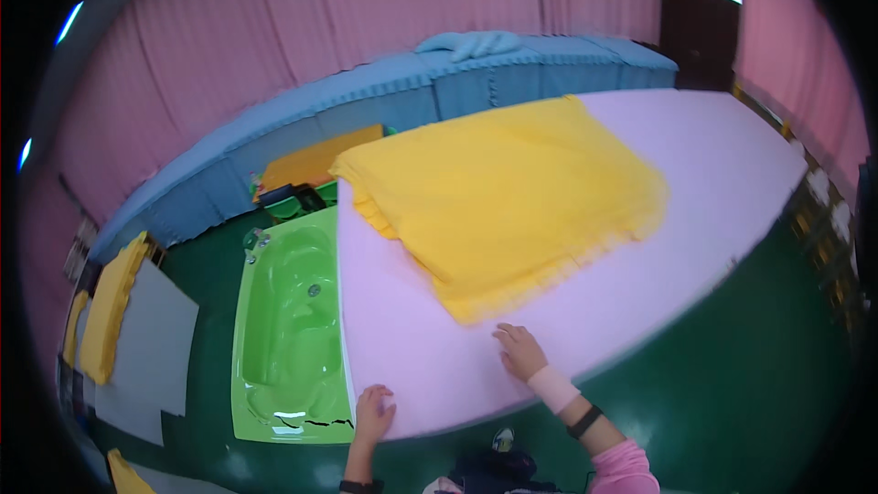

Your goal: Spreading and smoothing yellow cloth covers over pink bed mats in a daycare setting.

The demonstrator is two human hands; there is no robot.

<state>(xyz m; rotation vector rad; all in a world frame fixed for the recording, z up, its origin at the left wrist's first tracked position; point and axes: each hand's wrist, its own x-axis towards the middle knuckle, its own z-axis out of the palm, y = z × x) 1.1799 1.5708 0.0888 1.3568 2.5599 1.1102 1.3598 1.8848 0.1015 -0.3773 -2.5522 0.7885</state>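
A yellow cloth (503, 192) with a ruffled edge lies spread over a pale pink padded table (695, 165). Its right and near edges look blurred. Just off the cloth's near corner is my right hand (519, 352), above the pink surface, fingers apart and slightly bent, holding nothing. My left hand (373, 413) is at the table's near left corner, beside the green tub, with loosely curled fingers apart and nothing visible in them. Whether either hand touches the table, I cannot tell.
A green baby bathtub (242, 338) with a cracked near rim adjoins the table's left side. Further left stands a grey table (165, 348) with folded yellow cloth (114, 311). Blue-draped benches (393, 91) line the pink curtains (384, 0). The floor (722, 348) is green.
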